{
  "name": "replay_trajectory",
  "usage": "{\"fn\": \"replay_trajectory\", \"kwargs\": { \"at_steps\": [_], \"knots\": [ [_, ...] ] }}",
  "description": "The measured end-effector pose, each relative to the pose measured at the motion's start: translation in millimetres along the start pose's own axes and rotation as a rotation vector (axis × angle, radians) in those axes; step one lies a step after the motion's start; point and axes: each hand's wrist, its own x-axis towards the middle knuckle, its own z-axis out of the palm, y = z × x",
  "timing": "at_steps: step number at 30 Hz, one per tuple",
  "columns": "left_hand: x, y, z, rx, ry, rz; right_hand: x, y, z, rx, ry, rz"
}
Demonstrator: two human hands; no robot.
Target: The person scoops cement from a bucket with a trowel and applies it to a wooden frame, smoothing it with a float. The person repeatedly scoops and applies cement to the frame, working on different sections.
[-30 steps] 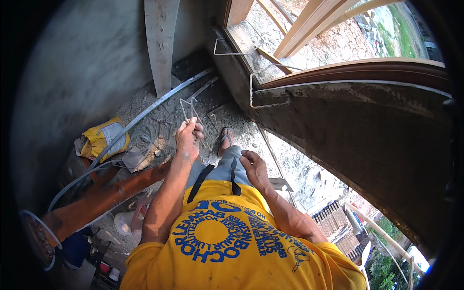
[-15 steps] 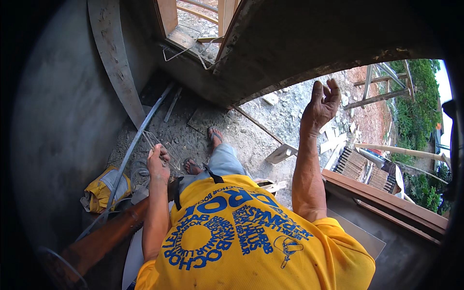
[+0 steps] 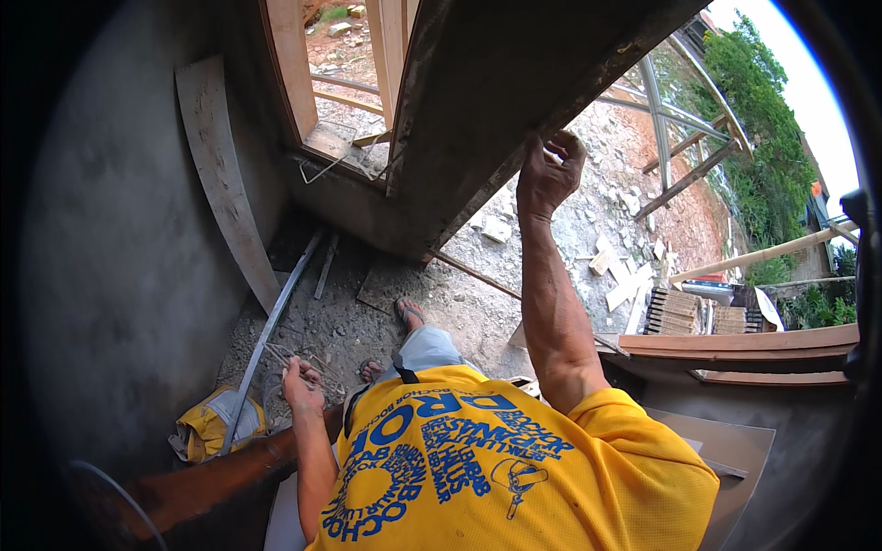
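My left hand (image 3: pixel 303 386), low at the left, is closed around bent metal rods (image 3: pixel 282 354) beside a long pale metal bar (image 3: pixel 287 303). My right hand (image 3: pixel 549 179) is raised to the edge of a dark concrete wall (image 3: pixel 482 101), its fingers curled there; I cannot make out whether something is between them. Similar bent rods (image 3: pixel 320 173) stick out at the wooden window frame (image 3: pixel 294 64). My sandalled feet (image 3: pixel 409 312) stand on grey, rubble-strewn floor.
A curved board (image 3: pixel 216 165) leans on the left wall, above a yellow sack (image 3: pixel 202 427). A rust-brown beam (image 3: pixel 230 473) lies behind my left arm. Outside at right are timber frames (image 3: pixel 689 165), rubble and wooden pieces. A wooden sill (image 3: pixel 735 344) crosses the right side.
My right hand has risen from my leg to the concrete edge, its fingers more curled. My left hand has moved lower and leftward with the rods. The view has swung toward the right-hand opening.
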Motion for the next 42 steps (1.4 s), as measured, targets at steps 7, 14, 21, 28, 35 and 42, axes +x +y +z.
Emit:
{"fn": "replay_trajectory", "kwargs": {
  "at_steps": [7,14,21,28,35,42],
  "knots": [
    [0,3,13,-0.012,-0.004,0.006,11,-4,-7,-0.128,-0.017,-0.021],
    [-2,19,26,0.064,-0.071,0.070,4,-6,-2,-0.253,0.015,-0.074],
    [-4,20,27,0.111,-0.022,0.026,1,-5,9,-0.236,0.089,-0.046],
    [0,15,37,0.157,-0.022,-0.014,3,6,9,-0.142,0.065,-0.024],
    [3,17,56,0.137,-0.085,0.008,6,8,8,-0.082,0.049,-0.039],
    [1,22,53,0.143,-0.093,0.045,12,1,0,-0.130,0.002,0.104]
  ]
}}
